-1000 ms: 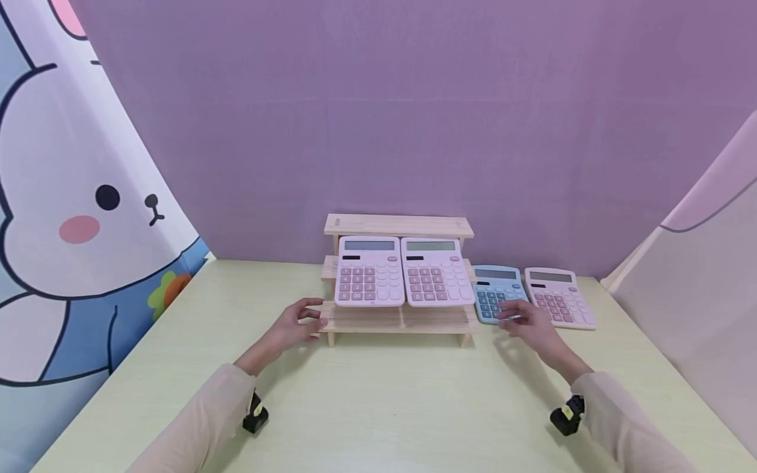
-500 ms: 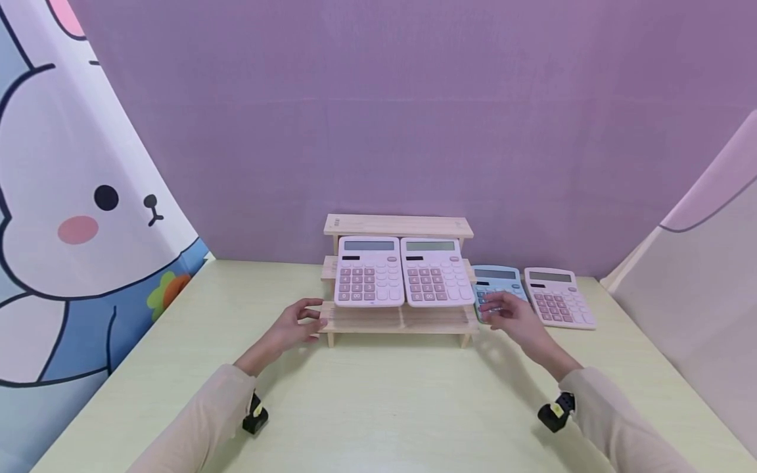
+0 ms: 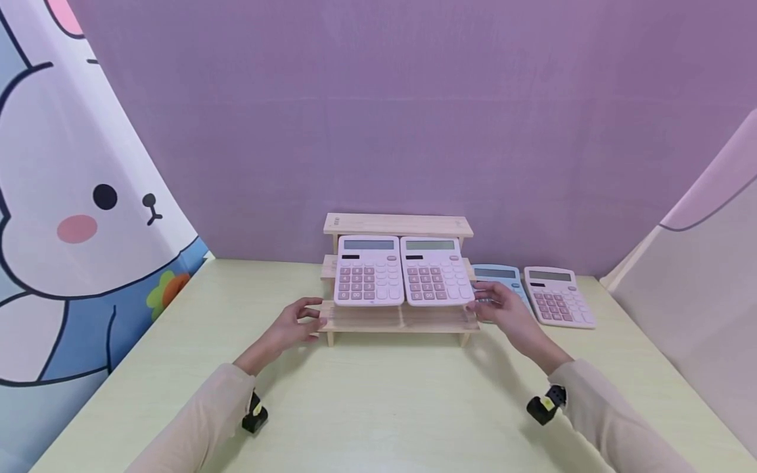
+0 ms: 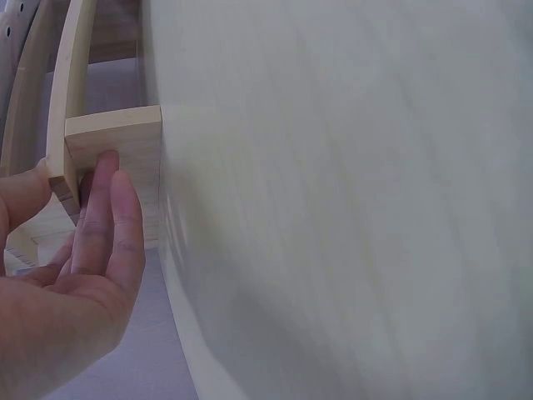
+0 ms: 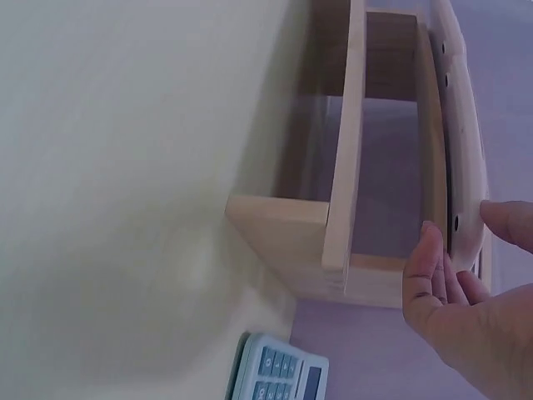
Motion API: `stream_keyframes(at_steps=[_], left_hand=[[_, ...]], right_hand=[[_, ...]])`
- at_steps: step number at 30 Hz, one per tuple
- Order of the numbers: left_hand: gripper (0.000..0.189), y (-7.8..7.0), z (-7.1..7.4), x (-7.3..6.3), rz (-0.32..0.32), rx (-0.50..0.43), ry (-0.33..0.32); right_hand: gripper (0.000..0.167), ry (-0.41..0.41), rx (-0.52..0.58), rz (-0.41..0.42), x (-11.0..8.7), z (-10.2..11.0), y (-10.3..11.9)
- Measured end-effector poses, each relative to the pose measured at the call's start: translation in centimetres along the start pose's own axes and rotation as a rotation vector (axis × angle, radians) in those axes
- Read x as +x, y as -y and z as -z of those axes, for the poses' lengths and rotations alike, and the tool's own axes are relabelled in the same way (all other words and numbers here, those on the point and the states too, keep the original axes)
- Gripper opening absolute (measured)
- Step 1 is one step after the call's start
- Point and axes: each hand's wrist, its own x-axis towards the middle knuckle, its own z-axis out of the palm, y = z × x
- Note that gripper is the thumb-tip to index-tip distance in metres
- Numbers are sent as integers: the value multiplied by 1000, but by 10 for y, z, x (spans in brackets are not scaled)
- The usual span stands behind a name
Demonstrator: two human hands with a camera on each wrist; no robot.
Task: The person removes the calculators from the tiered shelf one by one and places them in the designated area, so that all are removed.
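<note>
Two pink calculators, a left one [image 3: 383, 253] and a right one [image 3: 443, 251], lean side by side on a stepped wooden display shelf [image 3: 378, 320]. My left hand [image 3: 291, 325] pinches the left end of its lowest board, with the thumb above and fingers [image 4: 98, 212] underneath in the left wrist view. At the other side, my right hand [image 3: 513, 318] is spread at the lower right corner of the right calculator. In the right wrist view its thumb [image 5: 508, 223] comes right at the calculator's edge [image 5: 470, 150], while the other fingers extend behind and below.
A blue calculator [image 3: 495, 270], partly hidden by the right hand, lies on the table [image 3: 378, 401] right of the shelf. Beside it lies another pink calculator [image 3: 558, 299]. A purple backdrop [image 3: 390, 131] rises behind the shelf.
My right hand has moved left, from over the blue calculator to the right calculator's edge on the shelf. The left hand and the calculators have stayed in place.
</note>
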Motion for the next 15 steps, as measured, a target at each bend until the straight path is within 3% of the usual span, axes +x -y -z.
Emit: stream_keyframes(at_steps=[15], left_hand=[[54, -3, 0, -3, -18, -10, 16]], right_hand=[[51, -55, 100, -37, 7, -13, 8]])
